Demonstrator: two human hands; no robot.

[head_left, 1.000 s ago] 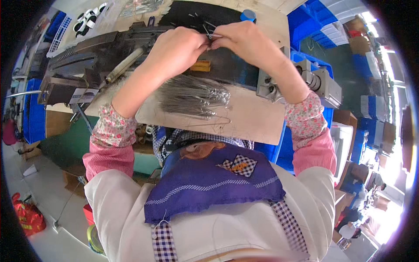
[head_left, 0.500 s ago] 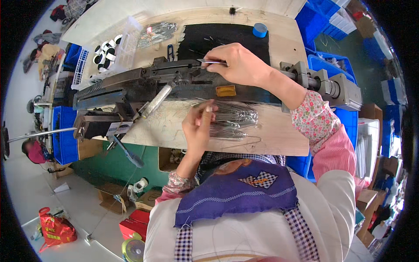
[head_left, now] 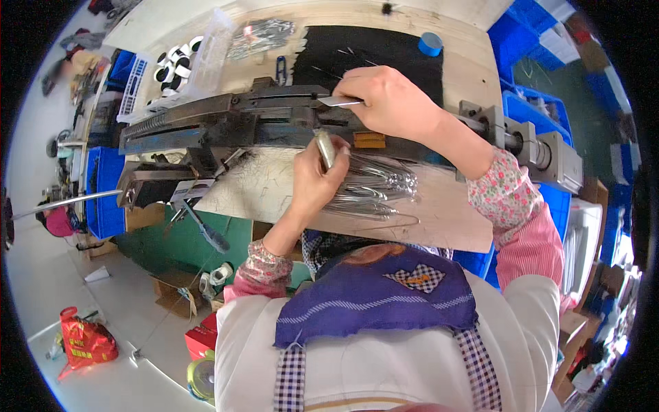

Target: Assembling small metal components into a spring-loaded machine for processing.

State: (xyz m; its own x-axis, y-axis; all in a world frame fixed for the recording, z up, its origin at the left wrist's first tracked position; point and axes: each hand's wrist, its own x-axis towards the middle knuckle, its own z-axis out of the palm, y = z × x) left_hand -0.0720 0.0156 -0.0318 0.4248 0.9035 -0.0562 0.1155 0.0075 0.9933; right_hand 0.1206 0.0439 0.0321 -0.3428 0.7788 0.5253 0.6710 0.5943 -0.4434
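My left hand is closed round the silver cylindrical handle of a lever on the long dark metal bench fixture. Across the fixture, my right hand pinches a thin, flat, pointed metal tool. Its tip lies at the end of the fixture's upper bar; whether it touches a wire there I cannot tell. Beside my left hand, a bundle of thin bent metal wires rests on the wooden tabletop. Below my right hand, a small orange block sits on the fixture.
A clear plastic basket holds several black-and-white rolls at the back left. Behind the fixture lie a black mat, a blue tape roll and more wires. A grey cylinder extends the fixture rightward. Blue bins stand at the right.
My left hand has moved up from beside the wires and closed on the lever handle. The handle has swung rightward and toward me. My right hand keeps the metal tool by the bar.
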